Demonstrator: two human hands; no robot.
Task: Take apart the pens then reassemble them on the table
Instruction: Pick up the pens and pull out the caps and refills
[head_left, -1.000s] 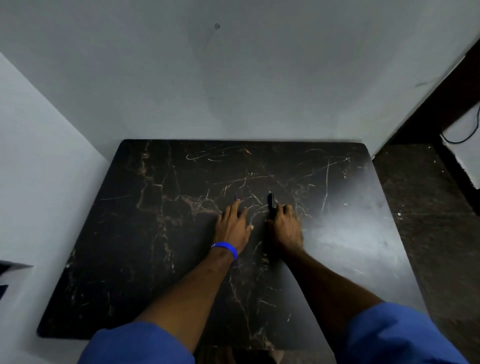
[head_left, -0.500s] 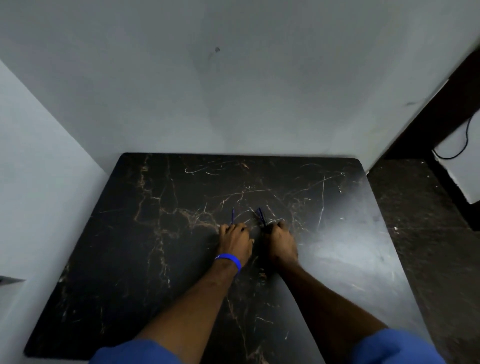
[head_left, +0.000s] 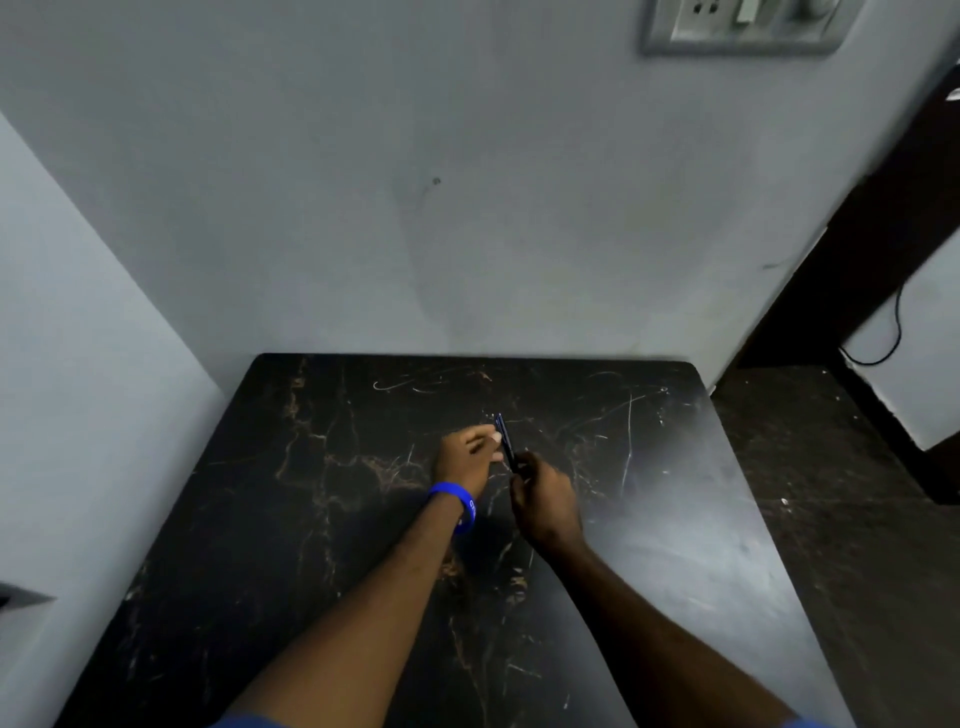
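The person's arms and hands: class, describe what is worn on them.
Both forearms are bare. The left hand has a bright blue wristband with small pale markings, too small to read. The right hand wears nothing. Blue sleeves show at the bottom edge.

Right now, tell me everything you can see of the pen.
The pen is a thin, dark stick with a bluish sheen, probably plastic. It slants up and away over the black table. The right hand grips its near end; the left hand pinches it near the middle with its fingertips. Whether it is whole or partly taken apart is too small and blurred to tell.
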